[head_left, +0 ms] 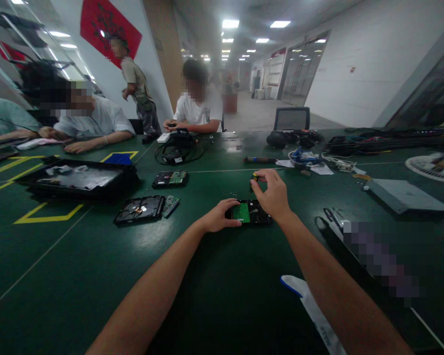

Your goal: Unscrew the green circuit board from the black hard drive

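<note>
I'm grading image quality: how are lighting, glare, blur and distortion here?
Head view: rectangular white ceiling lights look blown out; head view: pale glare marks the glossy dark green tabletop; head view: the dark-framed glass door leans, suggesting wide-angle distortion; head view: fine detail looks soft on the black rectangular drive with green circuit board.

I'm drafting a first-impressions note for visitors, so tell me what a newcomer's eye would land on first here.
Probably the left hand at the centre, gripping a black device with a green board, and the right hand pinching a yellow-and-black tool over or just beyond it. Next would likely come the bright red poster at upper left, then the yellow tape marks on the left of the table, near the black tray.
</note>
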`<state>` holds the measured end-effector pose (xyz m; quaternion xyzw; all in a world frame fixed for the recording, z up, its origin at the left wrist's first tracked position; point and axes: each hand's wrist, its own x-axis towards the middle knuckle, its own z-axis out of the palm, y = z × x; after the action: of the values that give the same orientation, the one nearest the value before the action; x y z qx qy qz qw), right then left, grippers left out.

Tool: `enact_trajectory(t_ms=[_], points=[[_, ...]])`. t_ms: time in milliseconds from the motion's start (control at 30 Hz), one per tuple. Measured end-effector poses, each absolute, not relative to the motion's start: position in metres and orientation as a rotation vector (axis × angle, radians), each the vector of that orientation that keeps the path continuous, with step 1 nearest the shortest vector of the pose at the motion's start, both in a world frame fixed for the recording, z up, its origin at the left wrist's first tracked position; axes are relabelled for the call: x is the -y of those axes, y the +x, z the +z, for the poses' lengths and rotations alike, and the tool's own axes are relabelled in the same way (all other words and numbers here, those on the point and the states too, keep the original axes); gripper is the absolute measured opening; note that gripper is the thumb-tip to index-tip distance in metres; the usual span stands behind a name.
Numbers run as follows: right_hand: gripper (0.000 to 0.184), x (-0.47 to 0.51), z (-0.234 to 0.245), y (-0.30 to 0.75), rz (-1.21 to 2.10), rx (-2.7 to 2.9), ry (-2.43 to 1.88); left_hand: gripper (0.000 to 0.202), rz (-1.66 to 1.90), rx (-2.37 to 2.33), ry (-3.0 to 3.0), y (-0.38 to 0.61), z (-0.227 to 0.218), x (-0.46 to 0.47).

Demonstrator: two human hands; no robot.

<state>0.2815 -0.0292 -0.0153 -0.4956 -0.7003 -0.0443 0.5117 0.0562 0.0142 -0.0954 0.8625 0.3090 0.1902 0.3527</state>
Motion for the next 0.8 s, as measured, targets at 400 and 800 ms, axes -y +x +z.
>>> enact_trajectory(t_ms=[400,800], points=[[0.026,0.0326,-0.0111,0.2802,0.126,1.567,-1.259,0.085,0.487,-0.793,2.235,0.0560,-0.0959,-0.0151],[0.032,0.0241,-0.0148,0.2802,0.855,1.339,-1.090,0.085,0.496,-0.779,2.233,0.0558,-0.0944,-0.0137]])
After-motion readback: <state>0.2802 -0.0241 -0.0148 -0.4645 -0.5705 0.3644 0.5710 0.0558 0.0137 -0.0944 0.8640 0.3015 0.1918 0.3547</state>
